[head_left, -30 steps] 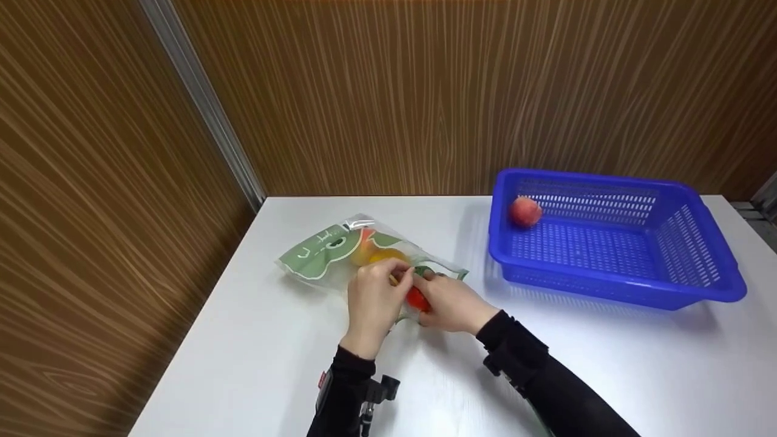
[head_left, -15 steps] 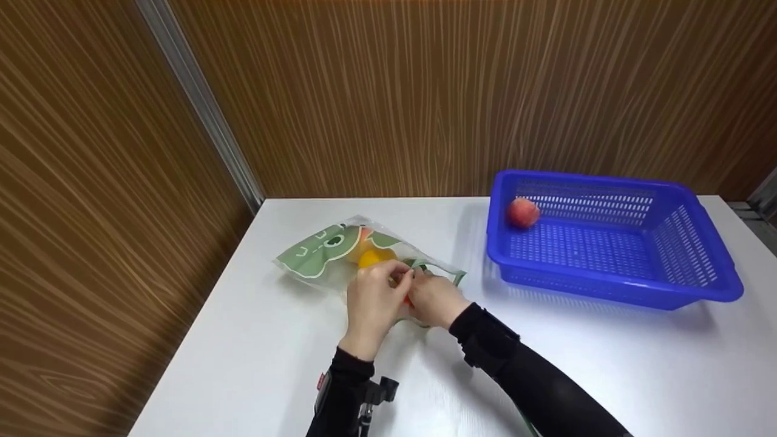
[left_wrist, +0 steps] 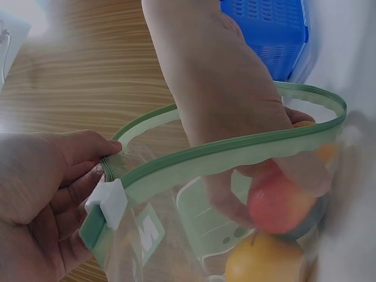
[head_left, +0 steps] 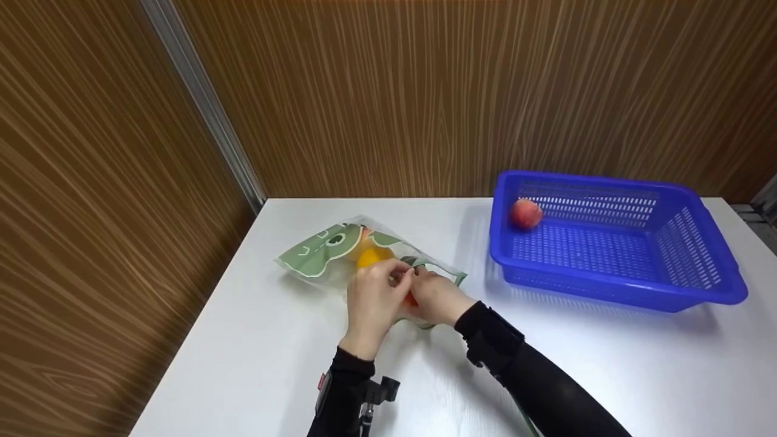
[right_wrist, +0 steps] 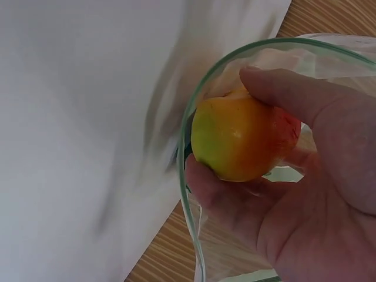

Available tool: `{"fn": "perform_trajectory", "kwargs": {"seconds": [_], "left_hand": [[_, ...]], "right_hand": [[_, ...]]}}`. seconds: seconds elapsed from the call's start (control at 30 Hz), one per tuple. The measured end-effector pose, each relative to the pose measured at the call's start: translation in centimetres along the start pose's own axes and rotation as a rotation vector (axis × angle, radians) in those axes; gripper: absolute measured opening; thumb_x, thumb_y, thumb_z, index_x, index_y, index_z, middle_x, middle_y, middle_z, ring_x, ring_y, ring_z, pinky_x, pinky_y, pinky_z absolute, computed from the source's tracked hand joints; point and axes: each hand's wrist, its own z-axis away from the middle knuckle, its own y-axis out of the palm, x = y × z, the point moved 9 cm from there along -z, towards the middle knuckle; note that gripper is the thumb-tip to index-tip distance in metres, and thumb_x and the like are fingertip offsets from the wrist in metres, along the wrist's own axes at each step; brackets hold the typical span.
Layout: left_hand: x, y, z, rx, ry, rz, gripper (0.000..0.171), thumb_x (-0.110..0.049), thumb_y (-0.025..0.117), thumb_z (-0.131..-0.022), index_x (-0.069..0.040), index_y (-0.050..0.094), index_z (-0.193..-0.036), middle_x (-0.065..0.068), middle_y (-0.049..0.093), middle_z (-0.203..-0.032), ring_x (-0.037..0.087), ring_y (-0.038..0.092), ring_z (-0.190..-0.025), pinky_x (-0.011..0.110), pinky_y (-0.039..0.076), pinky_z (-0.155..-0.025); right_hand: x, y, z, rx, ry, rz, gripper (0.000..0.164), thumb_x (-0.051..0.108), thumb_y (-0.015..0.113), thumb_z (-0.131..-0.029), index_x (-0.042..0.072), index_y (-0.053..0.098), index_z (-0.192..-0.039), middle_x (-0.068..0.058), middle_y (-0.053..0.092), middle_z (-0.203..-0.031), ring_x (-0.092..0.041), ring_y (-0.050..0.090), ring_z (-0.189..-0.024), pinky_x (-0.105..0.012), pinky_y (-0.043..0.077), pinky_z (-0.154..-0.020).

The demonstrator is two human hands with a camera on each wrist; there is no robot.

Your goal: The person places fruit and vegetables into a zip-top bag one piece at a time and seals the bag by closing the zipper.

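A clear zip bag (head_left: 312, 258) with green cartoon print lies on the table, its green-edged mouth facing the person. My left hand (head_left: 373, 297) pinches one corner of that mouth, beside the white slider (left_wrist: 108, 202). Through the opening reaches my right hand (head_left: 440, 297); inside the bag its thumb and fingers curl round a red-and-yellow apple (right_wrist: 235, 138), which shades to green on one side. Right below the apple in the left wrist view is a yellow round fruit (left_wrist: 264, 258). An orange-red fruit shows through the plastic farther in, mostly covered by print.
A blue plastic basket (head_left: 583, 273) with slotted walls stands at the back right, a peach (head_left: 525, 213) in its left rear corner. The white table (head_left: 243, 352) meets wood-grain panels (head_left: 388, 109) behind and on the left.
My right hand has moved left, deeper into the bag, and now covers more of the red fruit. The yellow fruit has shifted slightly left. My left hand stays at the bag's mouth.
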Motion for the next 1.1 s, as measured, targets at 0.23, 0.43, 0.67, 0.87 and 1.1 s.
{"fn": "perform_trajectory", "kwargs": {"seconds": [0.23, 0.43, 0.67, 0.87, 1.1], "left_hand": [[0.1, 0.0, 0.0, 0.005, -0.006, 0.002, 0.009, -0.023, 0.070, -0.083, -0.016, 0.075, -0.083, -0.003, 0.072, -0.073, 0.010, 0.065, -0.065, 0.021, 0.045, -0.059], [0.2, 0.1, 0.0, 0.013, -0.009, 0.001, 0.010, -0.024, 0.070, -0.084, -0.015, 0.075, -0.083, -0.003, 0.072, -0.073, 0.010, 0.065, -0.065, 0.020, 0.045, -0.058], [0.4, 0.3, -0.1, 0.028, -0.028, 0.002, 0.010, -0.024, 0.070, -0.084, -0.016, 0.075, -0.084, -0.003, 0.073, -0.074, 0.012, 0.064, -0.067, 0.020, 0.045, -0.060], [0.4, 0.3, -0.1, 0.034, -0.024, -0.014, 0.010, -0.025, 0.070, -0.084, -0.016, 0.075, -0.085, -0.003, 0.073, -0.075, 0.011, 0.065, -0.067, 0.020, 0.046, -0.060], [0.4, 0.2, -0.1, 0.041, -0.026, -0.020, 0.011, -0.026, 0.069, -0.085, -0.016, 0.074, -0.085, -0.004, 0.072, -0.074, 0.010, 0.065, -0.066, 0.019, 0.046, -0.059]], "right_hand": [[-0.4, 0.5, 0.0, 0.098, 0.071, -0.081, 0.054, 0.027, 0.072, -0.081, 0.001, 0.054, -0.126, -0.022, 0.062, -0.105, -0.033, 0.064, -0.088, -0.045, 0.055, -0.078], [-0.9, 0.5, 0.7, 0.090, 0.108, -0.100, 0.061, 0.032, 0.072, -0.082, 0.003, 0.050, -0.129, -0.018, 0.061, -0.104, -0.029, 0.064, -0.084, -0.042, 0.055, -0.073], [-1.2, -0.9, 1.9, -0.011, 0.102, -0.138, 0.062, 0.039, 0.073, -0.081, 0.009, 0.049, -0.130, -0.014, 0.065, -0.109, -0.025, 0.067, -0.089, -0.038, 0.056, -0.080], [-1.7, -1.8, 3.5, 0.000, 0.178, -0.151, 0.063, 0.031, 0.074, -0.081, 0.016, 0.048, -0.136, -0.012, 0.062, -0.114, -0.026, 0.063, -0.102, -0.041, 0.054, -0.090], [-1.8, -2.6, 5.2, 0.005, 0.202, -0.152, 0.058, 0.031, 0.072, -0.081, 0.017, 0.051, -0.134, -0.006, 0.061, -0.113, -0.019, 0.061, -0.096, -0.038, 0.054, -0.087]]}}
